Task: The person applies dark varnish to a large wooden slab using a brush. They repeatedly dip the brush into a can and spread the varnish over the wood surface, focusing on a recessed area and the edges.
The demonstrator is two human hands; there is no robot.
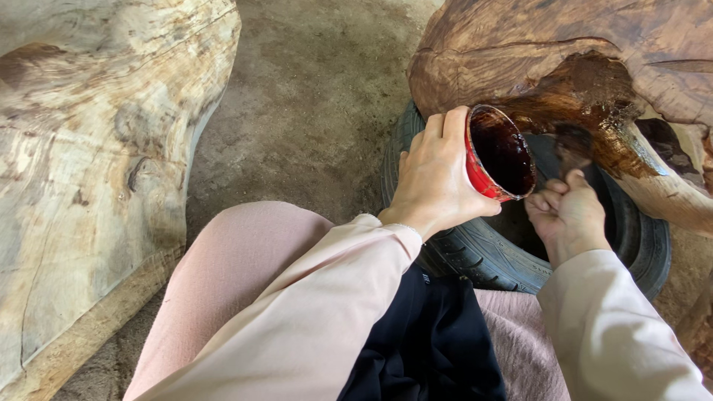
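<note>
A bare, grey-brown concrete floor (312, 96), mottled and dusty, carries everything here. On its left side lies a large pale slab of raw, unfinished wood (82, 171) with cracks and knots, its lower edge resting on the ground. At the right a black rubber tyre (483, 252) lies flat on the floor. A big brown carved wooden piece (549, 52) sits on top of the tyre, partly coated in dark, glossy stain, its lighter curved part reaching down to the right.
</note>
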